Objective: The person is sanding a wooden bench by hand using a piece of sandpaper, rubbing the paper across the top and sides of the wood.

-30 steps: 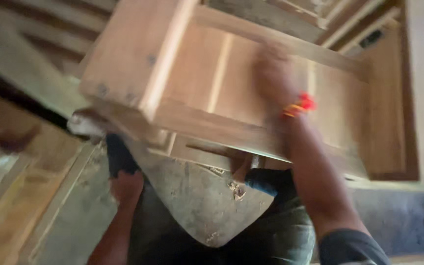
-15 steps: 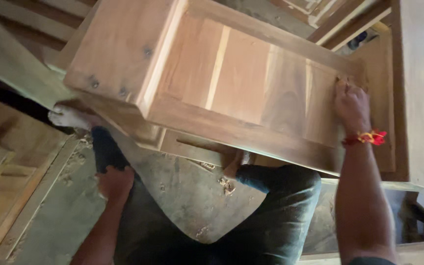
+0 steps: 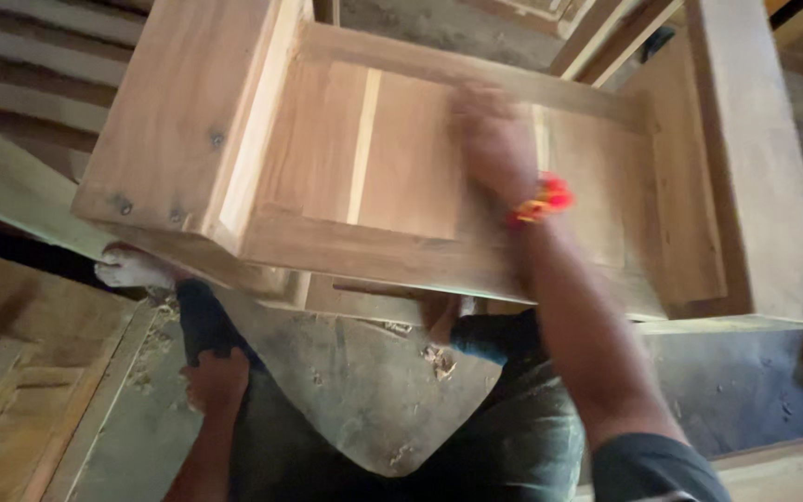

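Observation:
A pale wooden furniture piece (image 3: 327, 158) with a recessed panel and a thick frame lies tilted across my legs. My right hand (image 3: 490, 139) presses on the middle of the panel and is blurred by motion. Whether it holds anything is hidden. A red and yellow thread band (image 3: 541, 200) circles that wrist. My left hand (image 3: 216, 379) rests on my left leg in dark trousers, below the piece's left corner, holding nothing. My bare foot (image 3: 132, 270) shows under that corner.
Rough grey floor (image 3: 364, 390) with wood chips lies between my legs. A framed wooden panel (image 3: 11, 437) lies at the lower left. Planks (image 3: 20, 84) are stacked at the upper left. More timber frames (image 3: 597, 28) stand behind, and a board edge (image 3: 783, 465) is at the lower right.
My right hand has swept from the panel's right end back to its middle. The view has shifted slightly. My left hand has stayed on my leg.

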